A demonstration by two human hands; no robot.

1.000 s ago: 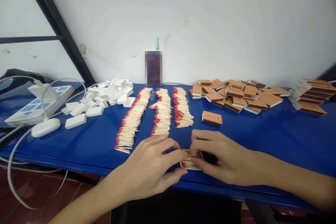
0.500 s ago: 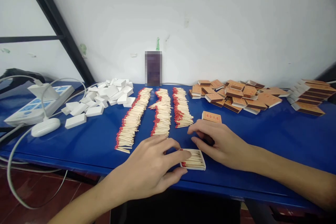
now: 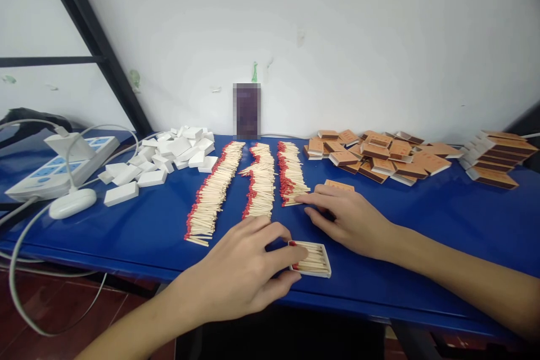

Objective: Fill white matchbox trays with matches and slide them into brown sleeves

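Observation:
At the table's front edge, my left hand [image 3: 248, 267] grips a white matchbox tray [image 3: 328, 261] by its left end. Its forefinger lies over the red-headed matches [image 3: 315, 257] inside, and the thumb is at the near side. My right hand [image 3: 348, 222] reaches to the near end of the right-hand row of matches [image 3: 295, 174]. The forefinger is stretched out onto those matches, thumb apart from it; no match shows in the hand. Just behind the right hand lies an orange matchbox sleeve [image 3: 340, 185], partly covered by it. Between the hands is the middle row of matches [image 3: 262, 180].
A longer match row [image 3: 215, 194] lies to the left. White trays [image 3: 181, 149] are heaped at the back left, near a power strip [image 3: 63, 169] and cables. Orange sleeves [image 3: 379, 154] are piled at the back right, beside a stack of sleeves [image 3: 502, 157]. A wall stands behind.
My right hand has moved left and away from me, its forefinger now reaching the right-hand match row. The left hand keeps its hold on the tray.

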